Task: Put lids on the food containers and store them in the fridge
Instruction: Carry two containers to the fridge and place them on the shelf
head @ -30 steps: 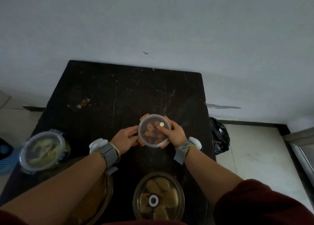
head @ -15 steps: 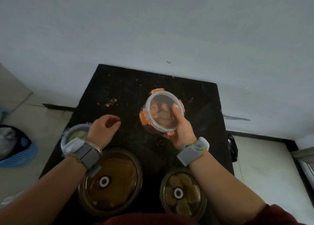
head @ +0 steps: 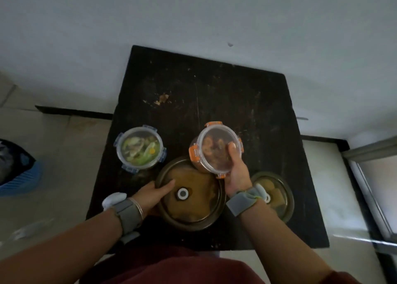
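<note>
Far half of the dark table point(head: 214, 94) bare, near half crowded: blue-clipped tub point(head: 140, 149) left, large amber bowl point(head: 191, 194) centre, smaller bowl point(head: 277, 194) right, narrow gaps between.

The right hand point(head: 236, 174) grips a lidded round container with orange clips point(head: 217, 149), tilted above the dark surface point(head: 214, 94). The left hand point(head: 154, 192) rests on the big amber-lidded bowl point(head: 193, 206). A blue-clipped container point(head: 140, 149) sits at left; a smaller amber-lidded bowl point(head: 277, 189) at right.
</note>
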Motion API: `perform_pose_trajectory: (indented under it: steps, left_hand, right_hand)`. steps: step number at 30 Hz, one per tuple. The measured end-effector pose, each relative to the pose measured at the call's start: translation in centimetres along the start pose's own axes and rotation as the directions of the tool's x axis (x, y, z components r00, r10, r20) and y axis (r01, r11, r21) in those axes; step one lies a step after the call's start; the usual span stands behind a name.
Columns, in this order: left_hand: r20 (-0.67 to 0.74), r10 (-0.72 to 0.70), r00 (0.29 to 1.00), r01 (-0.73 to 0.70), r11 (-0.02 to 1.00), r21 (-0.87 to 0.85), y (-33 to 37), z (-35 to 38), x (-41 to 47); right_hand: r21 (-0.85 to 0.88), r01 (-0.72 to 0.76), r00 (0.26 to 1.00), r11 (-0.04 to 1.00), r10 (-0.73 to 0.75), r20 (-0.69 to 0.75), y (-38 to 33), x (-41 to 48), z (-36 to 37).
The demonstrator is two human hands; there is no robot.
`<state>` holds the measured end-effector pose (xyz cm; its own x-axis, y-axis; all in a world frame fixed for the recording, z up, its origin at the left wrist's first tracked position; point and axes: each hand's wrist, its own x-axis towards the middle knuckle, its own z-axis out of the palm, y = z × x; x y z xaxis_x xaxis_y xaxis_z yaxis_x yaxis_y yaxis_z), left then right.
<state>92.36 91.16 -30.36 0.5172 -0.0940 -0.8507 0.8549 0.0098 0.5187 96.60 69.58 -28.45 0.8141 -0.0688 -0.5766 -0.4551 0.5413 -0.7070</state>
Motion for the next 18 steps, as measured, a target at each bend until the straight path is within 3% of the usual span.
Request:
perform_pose_trajectory:
  steps: [2, 5, 9, 13, 18]
  left_hand:
    - [0.051, -0.021, 0.998, 0.03, 0.982, -0.189, 0.1, 0.6, 0.1]
    - [0.123, -0.033, 0.992, 0.061, 0.971, -0.231, 0.7, 1.1, 0.0]
    - [0.263, -0.044, 0.964, 0.097, 0.977, -0.192, 1.8, 1.0, -2.1]
    - [0.508, 0.049, 0.86, 0.008, 0.994, -0.11, 4.8, 3.3, -5.3]
    - [0.625, 0.082, 0.776, -0.177, 0.98, 0.091, 8.2, 12.6, -9.7]
  right_hand:
    - [0.016, 0.023, 0.997, 1.0, -0.022, -0.076, 0.5, -0.8, 0.0]
    - [0.001, 0.047, 0.986, 0.999, -0.046, -0.159, 0.8, -2.5, -0.1]
    - [0.019, 0.112, 0.987, 0.994, -0.109, -0.122, -1.7, -5.4, -0.1]
    - [0.079, 0.249, 0.968, 0.965, -0.244, -0.062, -7.0, -9.6, -1.5]
    - [0.262, 0.406, 0.903, 0.876, -0.34, -0.262, -11.1, -16.9, -7.1]
